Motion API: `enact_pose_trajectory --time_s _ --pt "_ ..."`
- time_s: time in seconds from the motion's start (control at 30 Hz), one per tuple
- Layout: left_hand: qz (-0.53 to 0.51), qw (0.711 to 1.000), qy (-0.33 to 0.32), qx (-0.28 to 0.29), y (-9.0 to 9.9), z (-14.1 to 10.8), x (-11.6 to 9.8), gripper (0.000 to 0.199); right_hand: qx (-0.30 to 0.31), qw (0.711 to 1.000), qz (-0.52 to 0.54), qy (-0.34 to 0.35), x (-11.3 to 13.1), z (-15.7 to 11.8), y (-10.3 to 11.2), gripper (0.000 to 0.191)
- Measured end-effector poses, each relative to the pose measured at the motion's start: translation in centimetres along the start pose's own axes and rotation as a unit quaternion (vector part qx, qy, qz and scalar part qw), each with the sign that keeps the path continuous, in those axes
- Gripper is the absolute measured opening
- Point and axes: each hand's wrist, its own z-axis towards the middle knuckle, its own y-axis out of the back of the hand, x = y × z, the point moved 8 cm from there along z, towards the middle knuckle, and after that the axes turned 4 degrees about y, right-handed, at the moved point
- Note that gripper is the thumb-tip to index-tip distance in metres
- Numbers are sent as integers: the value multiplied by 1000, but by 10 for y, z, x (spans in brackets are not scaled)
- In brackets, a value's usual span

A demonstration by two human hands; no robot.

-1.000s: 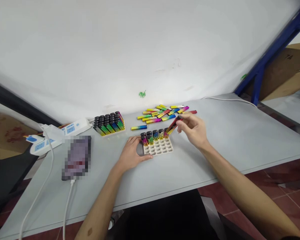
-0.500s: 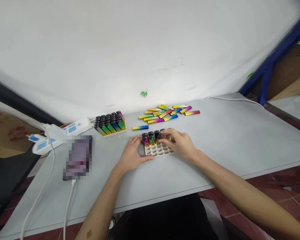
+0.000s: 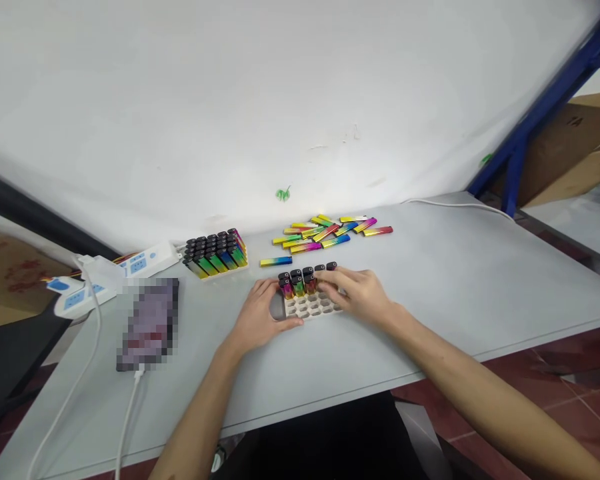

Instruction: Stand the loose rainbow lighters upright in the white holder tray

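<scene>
Nearest on the left, a white cable [image 3: 127, 413] runs up to a flat, pixelated device [image 3: 149, 323] on the grey table [image 3: 430, 280]. Beyond and right of it, my left hand [image 3: 257, 317] clasps the left end of the pale tray [image 3: 326, 312], thumb along the near edge, fingers at the far left corner. My right hand [image 3: 363, 293] covers the tray's right side, fingertips beside the red lighter [image 3: 311, 287], which stands third from the left in the second row; I can't tell whether they pinch it. A magenta lighter [image 3: 287, 291] and a green lighter [image 3: 298, 287] stand left of it, with black-topped ones along the far row. Farther off, a single blue-and-yellow piece [image 3: 276, 261] lies flat; left of it stands a packed block of lighters [image 3: 220, 257]. The loose pile of shiny pieces [image 3: 325, 232] lies farthest, near the wall [image 3: 280, 100].
</scene>
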Motion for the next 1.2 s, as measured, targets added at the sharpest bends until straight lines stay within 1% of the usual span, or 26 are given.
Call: enact_pose_trajectory --time_s 0.07,0.13,0.17,0.23,0.3,0.37,0.43,0.5,0.57,0.63,0.7,0.77,0.83,0.87,0.9,0.93,1.0,1.1,1.17,1.2 --pt "-2 1000 6 3 -1 0 2 71 -60 997 -19 -39 -18 3 19 31" --pt "-2 1000 7 3 -1 0 3 71 -131 983 -61 -115 -50 7 43 34" --pt "-2 1000 6 3 -1 0 3 71 -151 972 -89 -158 -68 8 53 35" --pt "-2 1000 6 -1 -1 0 4 70 -135 950 -148 -239 -106 11 63 38" --pt "-4 1000 6 -2 0 0 4 69 -78 927 -195 -309 -140 10 63 42" --pt "-2 1000 6 -1 0 0 4 67 -28 911 -212 -352 -161 5 60 43" --pt "4 1000 8 1 0 0 3 67 -6 901 -217 -375 -171 -1 57 45" --pt "10 1000 12 2 -1 0 4 66 5 895 -229 -382 -172 -6 55 43" --pt "9 1000 13 4 0 0 3 67 18 895 -238 -376 -170 -8 54 36" --pt "5 1000 12 5 0 -1 3 66 22 901 -234 -366 -166 -9 53 33" --pt "1 1000 11 5 0 -1 2 66 13 913 -209 -351 -160 -8 53 32" --pt "1 1000 13 3 1 -1 2 65 -12 932 -151 -330 -151 -5 53 27" --pt "2 1000 16 3 1 0 2 66 -49 948 -30 -314 -140 -2 49 26" --pt "3 1000 17 4 1 0 1 66 -68 946 51 -312 -135 -2 45 25" --pt "2 1000 16 4 1 0 1 67 -84 937 132 -313 -130 -1 40 24" --pt "1 1000 14 5 1 0 0 67 -95 922 206 -315 -124 0 34 23" --pt "1 1000 14 4 2 0 0 68 -106 887 316 -319 -115 1 24 24" --pt "4 1000 19 6 1 0 0 69 -96 845 405 -337 -110 0 9 43" --pt "3 1000 22 11 0 0 1 69 -90 819 437 -360 -111 -3 3 54" --pt "3 1000 22 13 0 0 1 69 -91 809 446 -372 -112 -4 1 56"
